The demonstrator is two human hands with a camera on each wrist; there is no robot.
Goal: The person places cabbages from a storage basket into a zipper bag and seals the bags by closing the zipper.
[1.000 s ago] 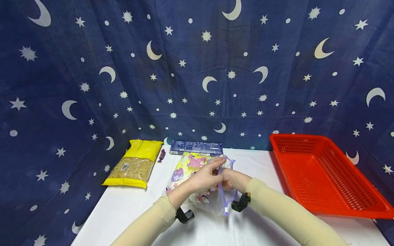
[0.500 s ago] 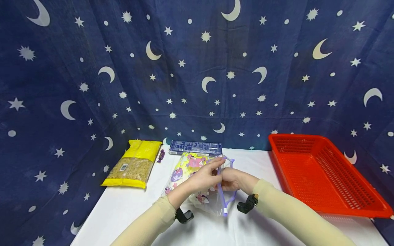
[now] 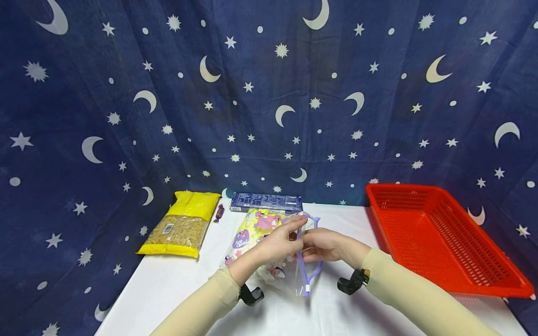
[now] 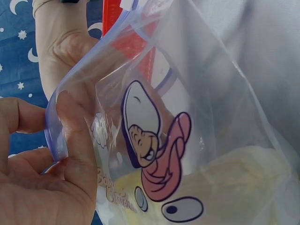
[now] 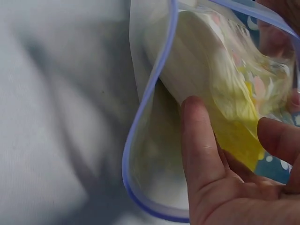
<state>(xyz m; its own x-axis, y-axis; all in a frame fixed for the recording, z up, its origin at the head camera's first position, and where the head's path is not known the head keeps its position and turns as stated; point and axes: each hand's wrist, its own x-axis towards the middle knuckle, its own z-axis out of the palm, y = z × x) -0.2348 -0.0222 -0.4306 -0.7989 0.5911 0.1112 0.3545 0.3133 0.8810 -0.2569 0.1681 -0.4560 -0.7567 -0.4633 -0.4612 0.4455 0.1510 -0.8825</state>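
Observation:
A clear zip bag point(image 3: 241, 243) with cartoon prints and a purple zip edge lies in the middle of the white table, its mouth spread toward the right. My left hand point(image 3: 277, 243) pinches the purple edge point(image 4: 56, 136) between thumb and fingers, as the left wrist view shows. At the mouth is my right hand point(image 3: 328, 245), its fingers reaching just inside with nothing gripped. In the right wrist view a soft white and yellow bundle point(image 5: 215, 79) fills the bag, and the right fingertips point(image 5: 192, 110) overlap it.
A yellow pack of pasta point(image 3: 180, 228) lies at the left, with a purple-wrapped candy point(image 3: 219, 213) beside it. Behind the bag is a flat dark blue packet point(image 3: 266, 202). The red basket point(image 3: 384, 233) stands at the right, and a starry curtain point(image 3: 252, 116) hangs behind.
My right hand has drawn back to the right, partly out of the bag's mouth, and its fingers have straightened. The left hand keeps its hold on the edge.

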